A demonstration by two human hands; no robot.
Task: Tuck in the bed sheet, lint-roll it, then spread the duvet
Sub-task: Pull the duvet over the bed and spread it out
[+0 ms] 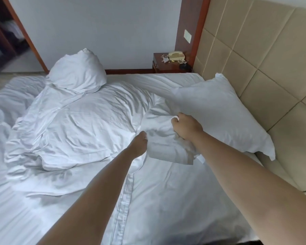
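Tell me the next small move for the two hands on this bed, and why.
Probably lift the bunched duvet corner and carry it away from the headboard toward the rest of the heap. Both the right hand and the left hand already grip that corner, and the duvet lies crumpled over the sheet, which has to be bare for tucking and lint-rolling.

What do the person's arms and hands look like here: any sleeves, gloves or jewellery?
Both forearms are bare for all their visible length, with no sleeve in view. The left hand and right hand are ungloved. No watch, bracelet or ring shows on what is visible; most fingers are hidden in white fabric.
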